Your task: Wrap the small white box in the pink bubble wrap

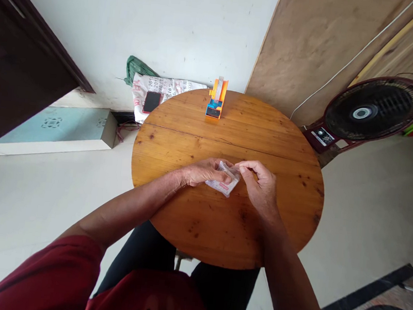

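A small flat packet in clear plastic wrapping [221,187], with a red printed label on its face, is held above the middle of the round table. My left hand [210,172] grips it from the left, the thumb lying across its top face. At the packet's upper right corner, my right hand [260,179] pinches the edge of the wrapping between thumb and forefinger. What lies inside the wrapping is not clear.
On the far part of the wooden table [181,118] stands an orange and blue tape dispenser [216,100]. Behind the table, a dark phone [152,102] lies on a printed white sack [140,83]. A floor fan [373,110] is at the right, and a long box [59,124] at the left.
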`<state>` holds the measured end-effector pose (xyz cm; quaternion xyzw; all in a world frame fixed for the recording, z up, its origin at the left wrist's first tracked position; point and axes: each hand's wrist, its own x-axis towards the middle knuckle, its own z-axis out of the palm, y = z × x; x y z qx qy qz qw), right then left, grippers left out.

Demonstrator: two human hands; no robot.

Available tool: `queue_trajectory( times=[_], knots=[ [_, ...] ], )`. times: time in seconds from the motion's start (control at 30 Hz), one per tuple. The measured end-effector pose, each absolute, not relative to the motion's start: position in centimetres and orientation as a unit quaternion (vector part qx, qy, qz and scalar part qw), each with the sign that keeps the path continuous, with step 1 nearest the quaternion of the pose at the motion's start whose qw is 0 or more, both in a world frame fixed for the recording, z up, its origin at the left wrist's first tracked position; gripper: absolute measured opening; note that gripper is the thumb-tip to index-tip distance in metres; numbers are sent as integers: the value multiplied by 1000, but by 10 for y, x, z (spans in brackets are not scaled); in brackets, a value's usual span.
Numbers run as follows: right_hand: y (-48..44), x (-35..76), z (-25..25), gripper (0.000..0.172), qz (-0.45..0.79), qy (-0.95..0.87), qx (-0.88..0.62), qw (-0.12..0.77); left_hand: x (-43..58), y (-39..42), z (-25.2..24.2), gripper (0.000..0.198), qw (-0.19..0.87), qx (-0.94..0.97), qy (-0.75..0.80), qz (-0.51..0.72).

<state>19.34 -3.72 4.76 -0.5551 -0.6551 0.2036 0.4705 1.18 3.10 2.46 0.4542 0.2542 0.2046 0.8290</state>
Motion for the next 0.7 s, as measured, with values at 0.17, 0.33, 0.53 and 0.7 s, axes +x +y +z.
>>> queue_trajectory(
  times=[0.17, 0.33, 0.53, 0.7],
  knots=[
    [-39, 191, 50, 12, 244, -648, -543, 475, 12, 33, 24, 60, 827, 455, 259, 204],
    [-38, 190, 53, 12, 255, -656, -535, 467, 12, 34, 23, 58, 829, 453, 253, 207],
    [-37, 193, 51, 13, 252, -670, -521, 464, 11, 34, 23, 60, 830, 449, 260, 205],
    [-37, 193, 51, 12, 254, -670, -521, 463, 10, 34, 23, 58, 831, 451, 255, 202]
  ],
)
